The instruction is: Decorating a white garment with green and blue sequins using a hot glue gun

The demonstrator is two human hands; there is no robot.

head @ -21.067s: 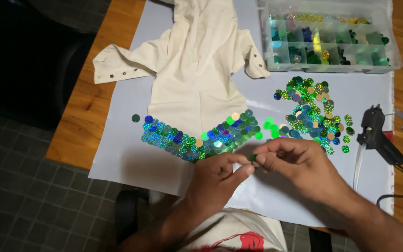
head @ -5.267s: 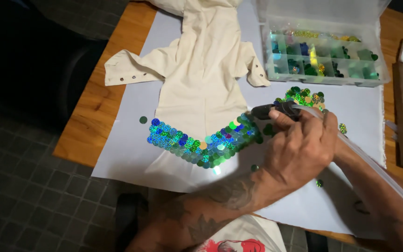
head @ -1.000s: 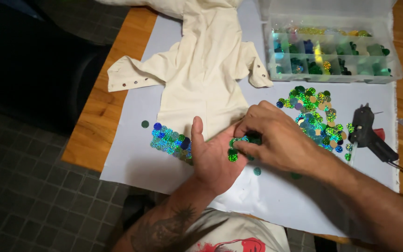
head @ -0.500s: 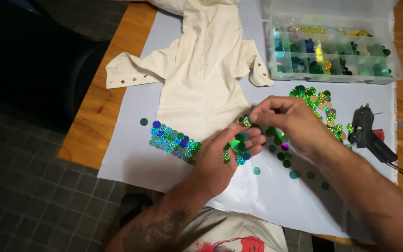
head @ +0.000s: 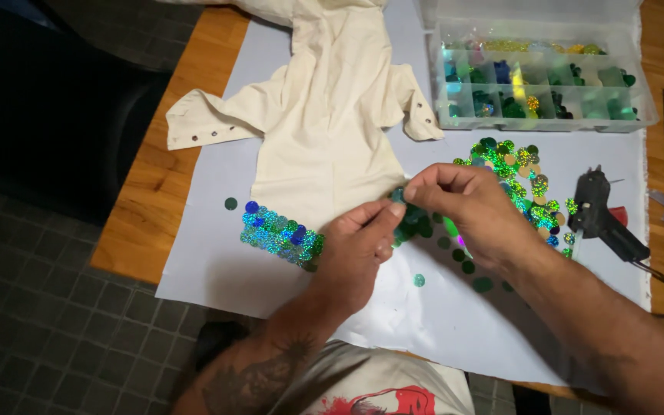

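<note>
- Pinching a green sequin (head: 398, 195), the right hand (head: 463, 207) holds it between thumb and fingertips, just above the cloth's lower edge.
- The left hand (head: 356, 250) is cupped, with its fingers curled around a small bunch of green sequins (head: 413, 224). Its fingertips almost touch the right hand.
- Both hands are over the bottom edge of a cream cloth (head: 324, 131), which lies flat on a white sheet (head: 209, 261).
- A band of shiny blue and green sequins (head: 278, 237) is on the cloth's bottom edge, left of the left hand.
- One dark sequin (head: 230, 204) lies alone on the sheet, near the band.
- A few loose sequins (head: 466, 265) lie on the sheet under the right wrist.
- A big pile (head: 528, 180) of shiny sequins sits behind the right hand.
- A black glue gun (head: 605, 219) lies on the sheet, right of the pile, with no hand on it.
- A clear box (head: 539, 77) with little sections full of sequins stands at the far right.
- The sheet rests on a wood table (head: 147, 192).
</note>
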